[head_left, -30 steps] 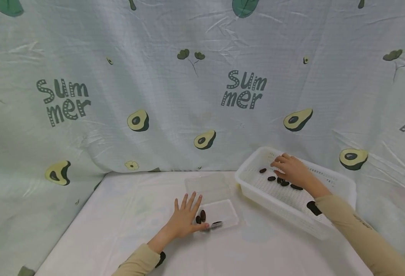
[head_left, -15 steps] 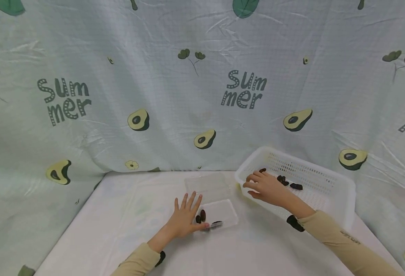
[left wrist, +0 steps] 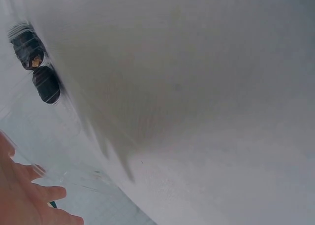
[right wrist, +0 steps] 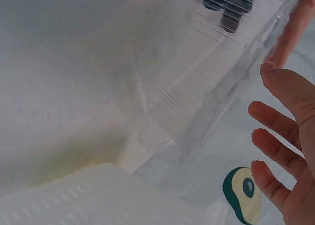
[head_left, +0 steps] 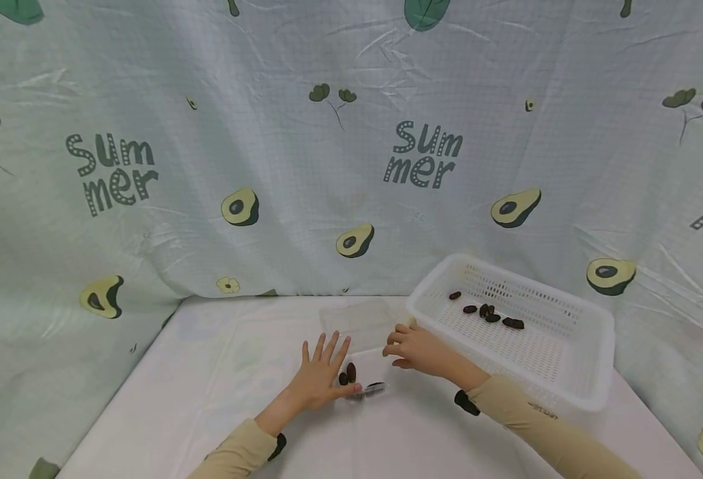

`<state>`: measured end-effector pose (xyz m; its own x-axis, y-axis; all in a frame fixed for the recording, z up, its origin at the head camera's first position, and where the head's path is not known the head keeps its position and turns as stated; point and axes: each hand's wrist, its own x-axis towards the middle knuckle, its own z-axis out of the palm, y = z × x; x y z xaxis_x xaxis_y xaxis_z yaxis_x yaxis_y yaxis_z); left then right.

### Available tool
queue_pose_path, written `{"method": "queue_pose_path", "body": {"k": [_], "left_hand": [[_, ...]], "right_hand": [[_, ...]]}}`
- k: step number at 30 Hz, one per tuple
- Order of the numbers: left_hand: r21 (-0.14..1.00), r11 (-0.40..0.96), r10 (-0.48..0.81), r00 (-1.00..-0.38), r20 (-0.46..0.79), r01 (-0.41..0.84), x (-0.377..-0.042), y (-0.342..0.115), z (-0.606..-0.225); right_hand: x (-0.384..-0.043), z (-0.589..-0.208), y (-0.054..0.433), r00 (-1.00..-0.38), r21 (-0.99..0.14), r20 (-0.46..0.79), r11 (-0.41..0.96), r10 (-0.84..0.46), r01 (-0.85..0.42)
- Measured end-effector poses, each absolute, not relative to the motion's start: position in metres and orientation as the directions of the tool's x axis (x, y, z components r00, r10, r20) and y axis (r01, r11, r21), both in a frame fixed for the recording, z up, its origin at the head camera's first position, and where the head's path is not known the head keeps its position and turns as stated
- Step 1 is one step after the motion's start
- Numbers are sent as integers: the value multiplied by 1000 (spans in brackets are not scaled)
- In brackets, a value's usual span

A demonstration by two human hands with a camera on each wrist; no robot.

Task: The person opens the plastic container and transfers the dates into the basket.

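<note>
My left hand [head_left: 318, 380] lies spread at a clear plastic box [head_left: 371, 367], its thumb along the near wall. Several dark brown, date-like fruits [head_left: 351, 372] lie in the box; two dark ones [left wrist: 47, 84] show through its wall in the left wrist view. Over the box's right side hovers my right hand [head_left: 420, 349], fingers loosely bent. In the right wrist view the digits of this hand [right wrist: 290, 141] stand apart, with nothing visible between them. More of the dark fruits [head_left: 486, 311] lie in a white perforated basket [head_left: 567, 319] at the right.
The box's clear lid [head_left: 357, 316] lies folded back behind it. A white cloth [head_left: 196, 386] covers the table. Behind hangs a pale sheet [head_left: 303, 186] printed with avocados and lettering. The basket's near-left corner stands close to the right hand.
The right hand has moved left and nearer, from over the basket to over the box's right side. The left hand has stayed in place.
</note>
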<state>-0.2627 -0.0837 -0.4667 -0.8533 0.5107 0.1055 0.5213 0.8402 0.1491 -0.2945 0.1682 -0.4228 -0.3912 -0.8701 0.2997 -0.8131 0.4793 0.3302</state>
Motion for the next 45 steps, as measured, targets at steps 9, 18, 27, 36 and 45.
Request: {"method": "queue_pose_path", "body": {"k": [9,18,27,36,45], "left_hand": [[117,831,529,-838,129,543,-265,-81,-467],[118,832,530,-839,122,542,-264,-81,-466],[147,829,526,-842,121,540,-264,-84,-466],[142,825,531,-837,132,546,-264,-83,-468],[171,827,523,-845,114,535,-264,-84,-468]], "right_hand": [[-306,-441,156,-430,358,127,446,-894,-820],[-309,-448,143,-406,421,14,374,-914,-826],[-309,-447,132,-377,444,40,354,-925,-823],[-308,-449,131,-393,391,31,373,-919,-842],[-307,-448,127,-372,339,15,355,-928,-871]]}}
